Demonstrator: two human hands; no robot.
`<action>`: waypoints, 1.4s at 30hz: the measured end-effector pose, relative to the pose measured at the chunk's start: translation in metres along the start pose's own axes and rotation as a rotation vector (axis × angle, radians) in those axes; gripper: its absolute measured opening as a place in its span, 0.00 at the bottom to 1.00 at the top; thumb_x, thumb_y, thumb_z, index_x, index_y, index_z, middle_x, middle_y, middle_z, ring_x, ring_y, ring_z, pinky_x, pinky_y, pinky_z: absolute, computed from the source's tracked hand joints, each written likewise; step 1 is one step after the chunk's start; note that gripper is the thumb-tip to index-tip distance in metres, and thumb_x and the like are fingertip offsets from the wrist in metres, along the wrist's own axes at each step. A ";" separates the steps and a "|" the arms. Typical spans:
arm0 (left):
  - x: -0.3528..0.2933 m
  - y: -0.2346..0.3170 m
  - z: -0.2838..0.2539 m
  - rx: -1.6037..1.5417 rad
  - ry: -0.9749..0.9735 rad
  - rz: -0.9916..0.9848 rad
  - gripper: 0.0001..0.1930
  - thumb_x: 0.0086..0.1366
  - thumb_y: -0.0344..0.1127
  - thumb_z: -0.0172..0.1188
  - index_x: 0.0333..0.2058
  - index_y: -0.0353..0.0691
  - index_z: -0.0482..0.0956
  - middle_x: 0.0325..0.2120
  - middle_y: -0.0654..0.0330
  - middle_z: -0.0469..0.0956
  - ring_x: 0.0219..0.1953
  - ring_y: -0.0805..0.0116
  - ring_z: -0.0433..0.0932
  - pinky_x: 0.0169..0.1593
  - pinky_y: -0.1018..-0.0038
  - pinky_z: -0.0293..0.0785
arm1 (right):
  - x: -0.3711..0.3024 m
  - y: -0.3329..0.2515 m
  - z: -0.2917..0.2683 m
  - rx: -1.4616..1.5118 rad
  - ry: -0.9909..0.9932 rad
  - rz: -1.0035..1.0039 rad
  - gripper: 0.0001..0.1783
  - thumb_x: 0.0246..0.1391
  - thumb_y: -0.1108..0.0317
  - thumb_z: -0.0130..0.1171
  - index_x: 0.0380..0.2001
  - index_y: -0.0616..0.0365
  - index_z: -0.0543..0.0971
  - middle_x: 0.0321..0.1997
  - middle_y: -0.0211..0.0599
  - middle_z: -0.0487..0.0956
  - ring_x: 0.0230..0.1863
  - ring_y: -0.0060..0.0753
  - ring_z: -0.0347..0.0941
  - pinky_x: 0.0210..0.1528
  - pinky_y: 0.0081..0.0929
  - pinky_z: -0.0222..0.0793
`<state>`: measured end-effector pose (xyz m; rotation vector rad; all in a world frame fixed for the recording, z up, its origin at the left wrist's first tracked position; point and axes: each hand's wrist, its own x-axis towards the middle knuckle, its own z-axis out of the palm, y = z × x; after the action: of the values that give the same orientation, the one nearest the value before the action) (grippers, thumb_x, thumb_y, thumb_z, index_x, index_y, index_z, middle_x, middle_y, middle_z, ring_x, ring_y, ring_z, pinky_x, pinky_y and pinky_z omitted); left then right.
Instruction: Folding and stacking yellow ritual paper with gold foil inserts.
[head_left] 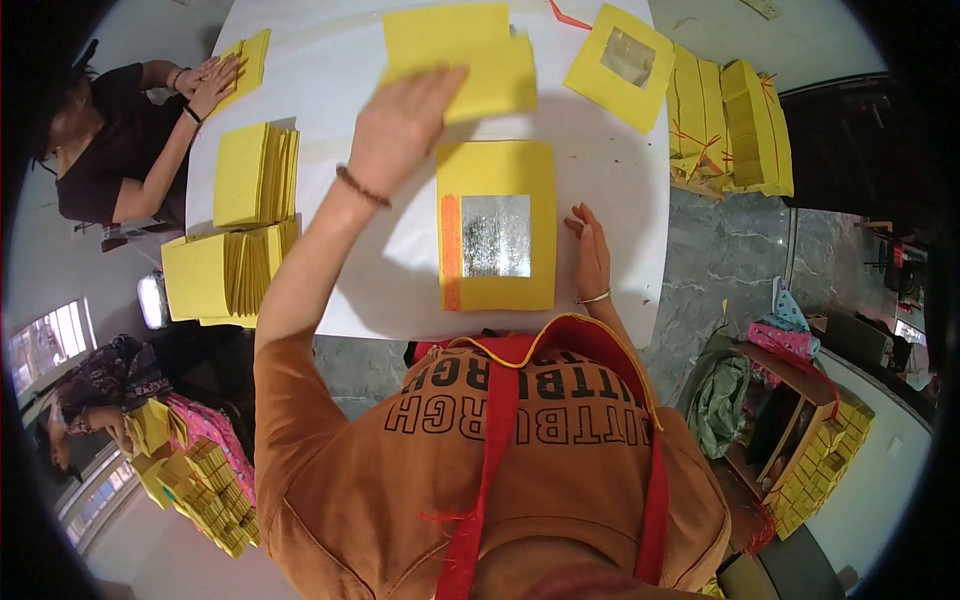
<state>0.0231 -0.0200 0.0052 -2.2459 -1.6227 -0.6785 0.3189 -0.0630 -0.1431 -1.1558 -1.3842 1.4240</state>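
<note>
My left hand reaches across the table and grips a yellow paper sheet by its left part, fingers on top and thumb hidden. The sheet's edge is slightly blurred, and it overlaps another yellow sheet at the far side. In front of me lies a flat yellow sheet bearing a silver foil square and an orange strip along its left side. Just right of it, my right hand rests on the table, fingers stretched out, holding nothing.
Stacks of yellow paper stand at the white table's left edge. Far right lies another foil-marked sheet, near tied yellow bundles. A co-worker's hands press a yellow stack far left. Another person sits lower left beside yellow bundles.
</note>
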 end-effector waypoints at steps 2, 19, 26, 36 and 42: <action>0.027 -0.028 0.031 0.088 0.062 0.047 0.31 0.46 0.23 0.54 0.53 0.48 0.67 0.46 0.59 0.72 0.46 0.61 0.71 0.47 0.69 0.67 | 0.002 0.000 0.001 -0.034 0.000 0.001 0.22 0.62 0.64 0.36 0.56 0.64 0.62 0.55 0.45 0.67 0.52 0.35 0.67 0.56 0.28 0.58; 0.006 -0.081 0.136 0.130 -0.466 -0.103 0.32 0.54 0.32 0.52 0.58 0.55 0.56 0.57 0.56 0.58 0.58 0.57 0.58 0.57 0.59 0.55 | 0.003 0.002 0.005 -0.245 0.002 -0.093 0.15 0.57 0.68 0.43 0.43 0.63 0.74 0.42 0.43 0.75 0.44 0.39 0.70 0.49 0.30 0.62; 0.001 -0.068 0.144 0.095 -0.544 -0.205 0.43 0.48 0.34 0.55 0.62 0.54 0.45 0.63 0.53 0.44 0.65 0.54 0.41 0.63 0.54 0.40 | 0.007 0.000 0.006 -0.288 0.006 -0.102 0.14 0.56 0.69 0.44 0.41 0.64 0.74 0.42 0.44 0.75 0.44 0.40 0.70 0.49 0.31 0.62; 0.009 -0.067 0.130 0.096 -0.595 -0.253 0.44 0.47 0.38 0.57 0.63 0.55 0.44 0.63 0.52 0.44 0.65 0.54 0.41 0.63 0.53 0.40 | 0.000 -0.021 -0.001 -0.166 -0.004 -0.094 0.19 0.52 0.68 0.52 0.47 0.60 0.72 0.50 0.42 0.69 0.49 0.37 0.67 0.51 0.29 0.61; 0.017 -0.066 0.108 0.118 -0.593 -0.243 0.45 0.47 0.44 0.62 0.62 0.62 0.45 0.63 0.54 0.45 0.64 0.55 0.46 0.61 0.52 0.45 | -0.009 -0.029 0.003 -0.532 -0.096 -0.464 0.21 0.44 0.67 0.59 0.45 0.55 0.73 0.50 0.39 0.70 0.51 0.41 0.65 0.52 0.34 0.59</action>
<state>-0.0126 0.0677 -0.0804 -2.3126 -2.1563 0.0608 0.3175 -0.0707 -0.1135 -0.9900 -2.0191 0.8096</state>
